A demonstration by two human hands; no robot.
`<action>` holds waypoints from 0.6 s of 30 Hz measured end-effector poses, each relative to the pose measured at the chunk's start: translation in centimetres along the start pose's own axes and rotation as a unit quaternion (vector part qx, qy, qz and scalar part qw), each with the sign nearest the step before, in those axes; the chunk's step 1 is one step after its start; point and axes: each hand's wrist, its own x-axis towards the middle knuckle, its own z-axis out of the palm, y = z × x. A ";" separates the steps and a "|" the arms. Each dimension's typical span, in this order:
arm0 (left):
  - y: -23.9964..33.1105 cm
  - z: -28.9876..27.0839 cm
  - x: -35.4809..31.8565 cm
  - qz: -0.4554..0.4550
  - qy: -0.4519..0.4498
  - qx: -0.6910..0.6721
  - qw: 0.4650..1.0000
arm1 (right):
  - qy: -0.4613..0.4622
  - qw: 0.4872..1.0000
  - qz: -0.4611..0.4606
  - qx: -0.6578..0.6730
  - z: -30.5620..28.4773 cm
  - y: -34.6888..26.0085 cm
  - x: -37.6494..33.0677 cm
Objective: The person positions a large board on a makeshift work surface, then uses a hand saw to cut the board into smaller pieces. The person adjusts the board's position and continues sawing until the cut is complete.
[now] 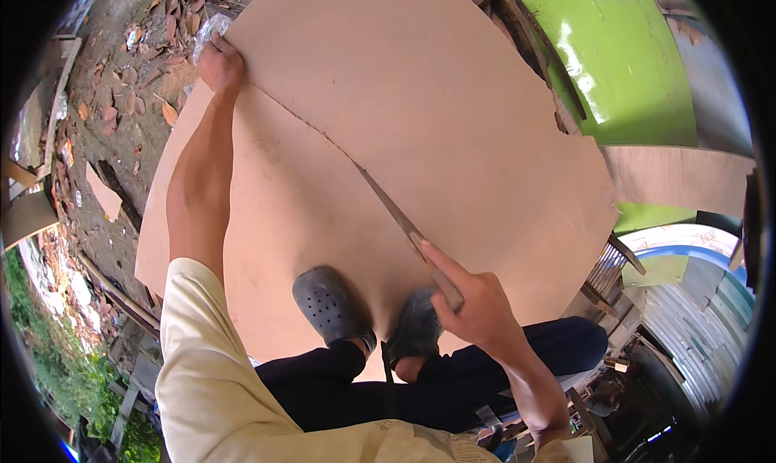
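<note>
A large, thin tan plywood sheet [453, 99] spreads out in front of me and under my feet. My right hand [481, 305] is closed around the wooden handle [446, 289] of a handsaw, index finger stretched along it. The narrow saw blade [390, 204] points away and to the left, its tip in the sheet. From that tip a rough cut line runs up to the far left edge. There my left hand [220, 63] grips the sheet's edge, its fingertips partly hidden. My two dark clogs [330, 303] stand on the sheet, near the saw handle.
Dirt ground with dry leaves [109, 111] and scraps lies to the left. A glossy green panel [610, 55] is at the far right, with a curved brown board [679, 178] below it. Corrugated metal [687, 346] and wood pieces crowd the lower right.
</note>
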 end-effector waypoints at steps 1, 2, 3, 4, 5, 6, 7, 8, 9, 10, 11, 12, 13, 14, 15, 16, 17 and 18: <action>0.0 0.2 -0.3 0.001 0.002 -0.002 1.000 | -0.009 1.000 0.018 -0.005 0.5 0.5 1.1; 0.1 0.4 -0.6 0.002 0.004 -0.005 1.000 | -0.018 0.999 0.036 -0.010 0.8 0.7 2.1; 0.5 0.8 -0.8 0.003 0.007 -0.012 1.000 | -0.030 0.998 0.057 -0.017 0.8 0.7 3.1; 0.5 0.6 -0.5 -0.001 0.005 -0.008 1.000 | -0.045 0.996 0.074 -0.018 1.1 0.7 4.2; 0.4 0.3 -0.3 -0.005 0.004 -0.004 1.000 | -0.059 0.994 0.091 -0.019 1.4 0.7 5.3; 0.1 -0.1 -0.2 -0.010 0.002 0.000 1.000 | -0.063 0.994 0.090 -0.023 2.1 1.0 6.1; 0.3 -0.1 0.0 -0.008 0.005 0.000 1.000 | -0.062 0.994 0.090 -0.029 2.7 1.7 6.9; 0.5 0.0 0.1 -0.005 0.008 0.001 1.000 | -0.061 0.993 0.089 -0.036 3.2 2.3 7.6; 0.7 -0.1 -0.1 -0.004 0.009 0.001 1.000 | -0.054 0.994 0.091 -0.029 3.5 2.6 8.1; 1.0 -0.1 -0.3 -0.008 0.004 -0.006 1.000 | -0.047 0.994 0.093 -0.023 3.6 2.9 8.4; 1.3 -0.2 -0.5 -0.012 -0.002 -0.014 1.000 | -0.039 0.995 0.095 -0.018 3.7 3.2 8.4; 1.5 -0.5 -0.1 -0.015 -0.002 -0.020 1.000 | -0.032 0.996 0.078 -0.008 3.9 3.3 8.3; 1.4 -0.4 0.1 -0.010 -0.002 -0.015 1.000 | -0.025 0.998 0.062 0.000 4.2 3.3 7.9; 1.1 0.0 0.0 -0.005 -0.002 -0.012 1.000 | -0.017 0.999 0.046 0.008 4.3 3.3 7.4; 1.0 0.3 0.1 -0.003 -0.001 -0.007 1.000 | -0.014 0.999 0.047 0.010 3.8 2.7 6.8; 0.8 0.3 -0.1 0.006 -0.006 -0.006 1.000 | -0.017 0.998 0.052 0.014 3.0 1.6 5.6; 0.8 0.3 -0.1 0.015 -0.012 -0.006 1.000 | -0.019 0.998 0.057 0.017 2.0 0.6 4.3; 1.0 0.4 -0.3 0.023 -0.020 -0.007 1.000 | -0.040 0.996 0.082 0.014 0.3 -0.3 2.7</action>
